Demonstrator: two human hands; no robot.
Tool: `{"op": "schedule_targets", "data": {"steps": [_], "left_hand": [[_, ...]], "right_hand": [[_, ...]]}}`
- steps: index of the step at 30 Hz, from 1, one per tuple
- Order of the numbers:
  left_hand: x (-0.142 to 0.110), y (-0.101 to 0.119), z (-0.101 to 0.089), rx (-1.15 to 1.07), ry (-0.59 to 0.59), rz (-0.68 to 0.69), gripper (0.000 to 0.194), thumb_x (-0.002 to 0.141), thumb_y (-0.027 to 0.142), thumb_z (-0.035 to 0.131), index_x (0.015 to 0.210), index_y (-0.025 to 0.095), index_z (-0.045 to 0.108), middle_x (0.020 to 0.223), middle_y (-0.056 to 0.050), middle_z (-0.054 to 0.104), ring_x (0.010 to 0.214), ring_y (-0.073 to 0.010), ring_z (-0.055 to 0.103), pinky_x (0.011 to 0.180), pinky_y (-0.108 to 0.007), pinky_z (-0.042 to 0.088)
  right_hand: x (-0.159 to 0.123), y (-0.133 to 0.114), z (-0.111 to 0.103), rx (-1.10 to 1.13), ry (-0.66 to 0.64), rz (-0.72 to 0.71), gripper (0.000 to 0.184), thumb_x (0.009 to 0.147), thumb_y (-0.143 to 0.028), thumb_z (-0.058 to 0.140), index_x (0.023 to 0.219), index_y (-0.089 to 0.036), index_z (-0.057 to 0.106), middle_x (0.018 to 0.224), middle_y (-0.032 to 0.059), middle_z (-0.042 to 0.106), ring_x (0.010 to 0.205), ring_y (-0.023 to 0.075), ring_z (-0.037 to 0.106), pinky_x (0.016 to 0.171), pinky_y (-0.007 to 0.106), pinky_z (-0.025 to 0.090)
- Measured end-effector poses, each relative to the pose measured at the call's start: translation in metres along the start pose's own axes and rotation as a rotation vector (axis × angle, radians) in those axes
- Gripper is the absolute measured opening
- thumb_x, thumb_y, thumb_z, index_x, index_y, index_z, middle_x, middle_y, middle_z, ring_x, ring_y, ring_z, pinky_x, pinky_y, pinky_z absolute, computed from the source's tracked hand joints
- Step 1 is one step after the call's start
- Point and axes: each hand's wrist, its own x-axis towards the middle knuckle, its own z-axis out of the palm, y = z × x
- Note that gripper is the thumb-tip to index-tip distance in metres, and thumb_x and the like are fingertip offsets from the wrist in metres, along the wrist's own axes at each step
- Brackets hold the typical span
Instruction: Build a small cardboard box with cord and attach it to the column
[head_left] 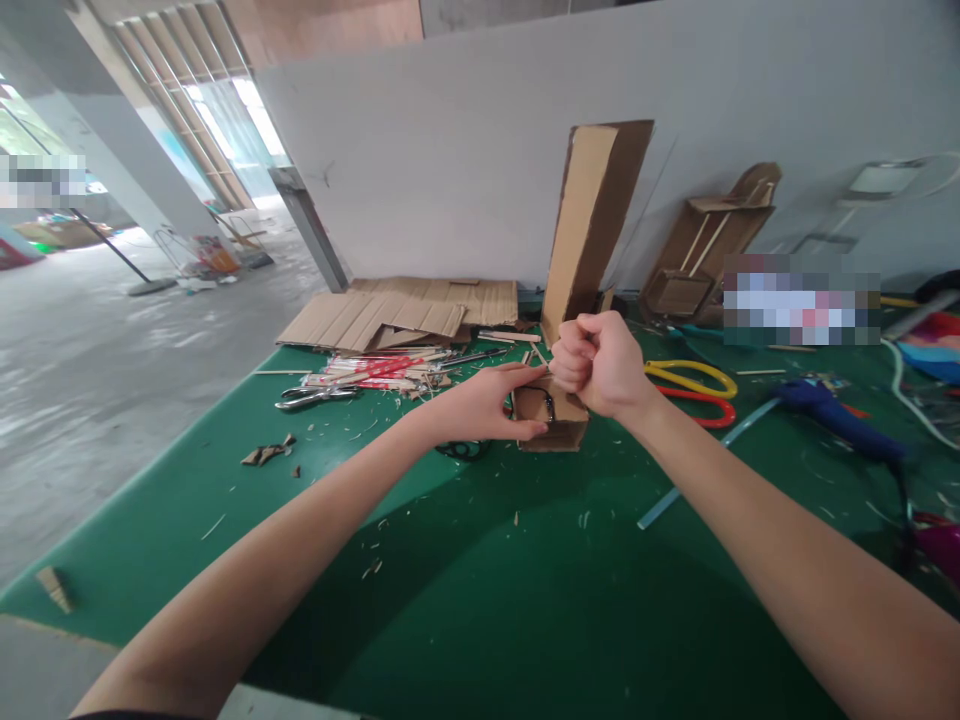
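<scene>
A tall folded cardboard piece (589, 215) stands upright on the green table (480, 580), its lower end forming a small box-like base (551, 430). My left hand (491, 405) rests against the left side of that base, with index finger and thumb stretched toward it. My right hand (596, 362) is a closed fist at the top of the base, gripping the cardboard; whether a small tool is inside the fist is hidden.
Flat cardboard sheets (397, 315) and a bundle of red-wrapped chopsticks (375, 372) with metal scissors (311, 398) lie at the back left. Yellow and red scissors (694, 385), a blue glue gun (844, 420) and a cardboard model (709, 245) are on the right. Scraps litter the mat.
</scene>
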Motion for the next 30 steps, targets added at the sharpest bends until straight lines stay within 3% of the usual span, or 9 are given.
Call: {"op": "schedule_targets", "data": {"steps": [8, 20, 27, 30], "left_hand": [[-0.002, -0.002, 0.001, -0.041, -0.013, 0.011, 0.049, 0.081, 0.042, 0.059, 0.126, 0.022, 0.057, 0.131, -0.01, 0.054, 0.103, -0.0206, 0.058, 0.084, -0.032, 0.049], [0.0, -0.003, 0.002, -0.061, -0.025, 0.004, 0.059, 0.08, 0.041, 0.059, 0.136, 0.023, 0.051, 0.134, -0.013, 0.051, 0.095, -0.0186, 0.061, 0.078, -0.032, 0.052], [0.0, -0.002, 0.001, -0.054, -0.025, -0.008, 0.059, 0.081, 0.045, 0.059, 0.136, 0.026, 0.052, 0.137, -0.012, 0.049, 0.1, -0.0208, 0.059, 0.083, -0.035, 0.051], [0.0, -0.001, 0.001, -0.046, -0.026, -0.009, 0.059, 0.081, 0.045, 0.059, 0.136, 0.026, 0.052, 0.138, -0.012, 0.048, 0.091, -0.0181, 0.061, 0.08, -0.034, 0.051]], "right_hand": [[0.003, -0.002, -0.006, 0.002, -0.095, 0.076, 0.035, 0.072, -0.032, 0.039, 0.045, -0.023, 0.02, 0.041, -0.0073, 0.012, 0.037, 0.0063, 0.009, 0.035, 0.021, 0.009], [0.001, 0.008, 0.007, -0.002, 0.208, -0.152, 0.038, 0.082, -0.03, 0.043, 0.05, -0.021, 0.024, 0.044, -0.0082, 0.016, 0.037, 0.0053, 0.013, 0.036, 0.02, 0.01], [0.002, 0.011, 0.006, -0.03, 0.202, -0.137, 0.035, 0.08, -0.028, 0.044, 0.05, -0.021, 0.026, 0.044, -0.0084, 0.018, 0.037, 0.005, 0.014, 0.036, 0.019, 0.01], [0.001, 0.012, 0.006, -0.028, 0.191, -0.139, 0.034, 0.078, -0.027, 0.043, 0.049, -0.022, 0.026, 0.043, -0.0083, 0.018, 0.037, 0.0051, 0.013, 0.036, 0.02, 0.009]]}}
